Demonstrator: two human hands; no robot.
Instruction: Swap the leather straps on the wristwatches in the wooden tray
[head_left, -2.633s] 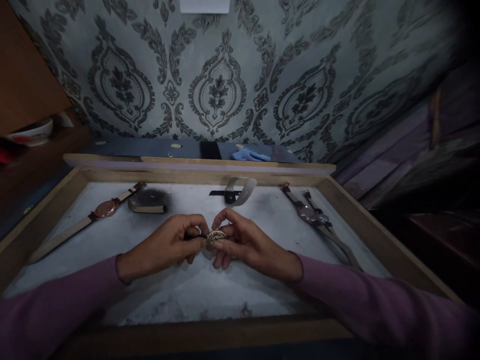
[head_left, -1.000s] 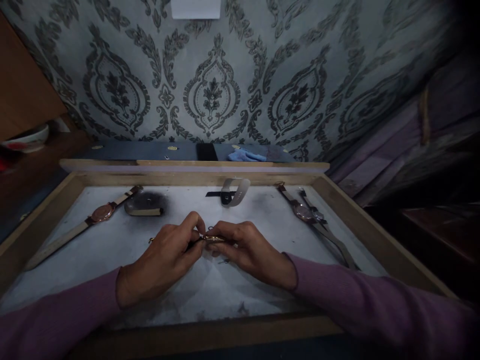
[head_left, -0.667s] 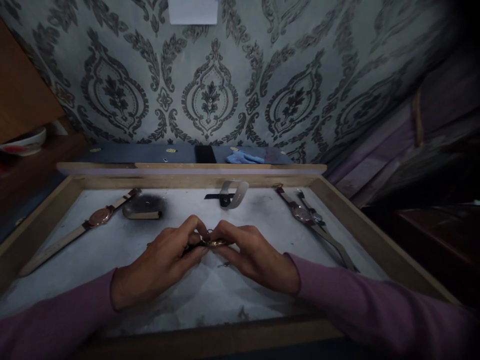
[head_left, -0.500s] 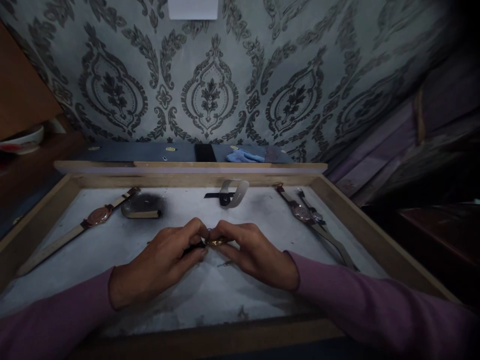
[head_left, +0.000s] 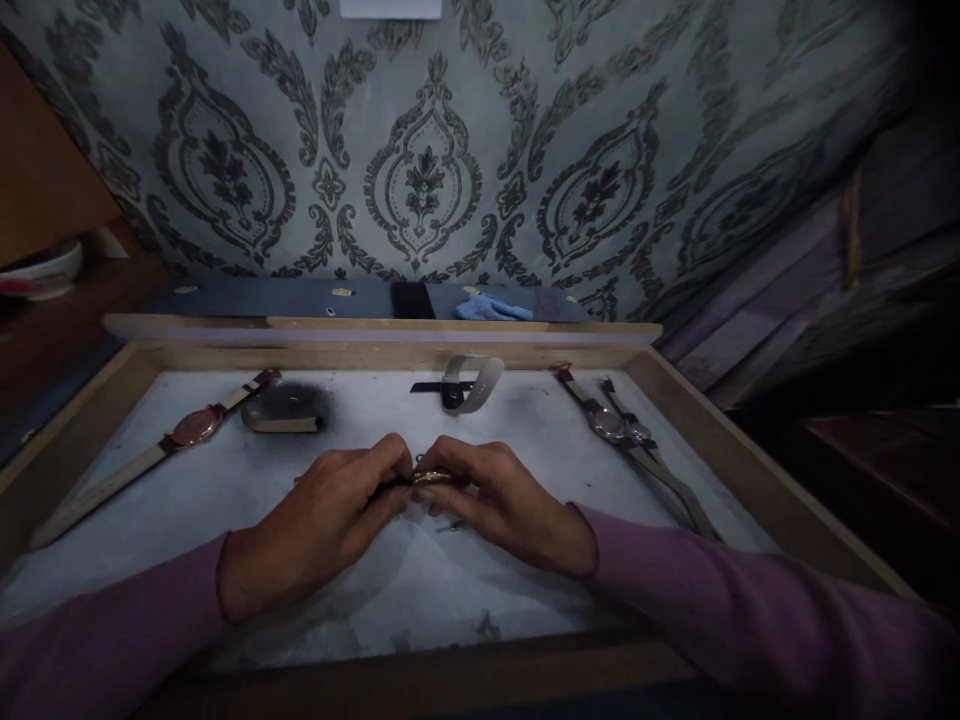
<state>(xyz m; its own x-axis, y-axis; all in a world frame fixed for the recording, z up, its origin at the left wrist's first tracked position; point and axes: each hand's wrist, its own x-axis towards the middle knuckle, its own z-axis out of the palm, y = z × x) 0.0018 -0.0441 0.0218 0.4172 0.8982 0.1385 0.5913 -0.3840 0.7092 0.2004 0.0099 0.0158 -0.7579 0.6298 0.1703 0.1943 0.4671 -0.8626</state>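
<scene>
Left hand: left hand (head_left: 311,520) left of centre, fingers bent, thumb and forefinger pinching a dark strap (head_left: 388,487) that is mostly hidden by the fingers.
Right hand: right hand (head_left: 510,503) right of centre, thumb below and forefinger above, pinching a gold-coloured watch (head_left: 433,479) by its case.
Gold piece: mid-frame, between the two sets of fingertips, seen nearly edge-on; dial not readable. Dark strap meets its left side.
Under the fingers: small thin metal piece (head_left: 451,526) on the white floor of the tray, just below the right fingers; too small to identify.
Tray: shallow wooden tray (head_left: 382,355), pale rim, white base marked with dark smudges; both hands over it.
Tray, left side: rose-gold watch (head_left: 196,428) on a long pale strap, laid diagonally. Near it, a dark curved item (head_left: 281,422) with a cream edge.
Tray, far middle: looped pale strap (head_left: 480,385) standing on edge, with a black strip (head_left: 427,387) beside it.
Tray, right side: silver-toned watch (head_left: 607,424) and smaller watch (head_left: 639,433), close together.
Beyond the rim: blue cloth (head_left: 495,307) and flat black item (head_left: 412,300).
Upper left: bowl (head_left: 46,268), partly cut off.
Backdrop: patterned wall covering (head_left: 424,190).
</scene>
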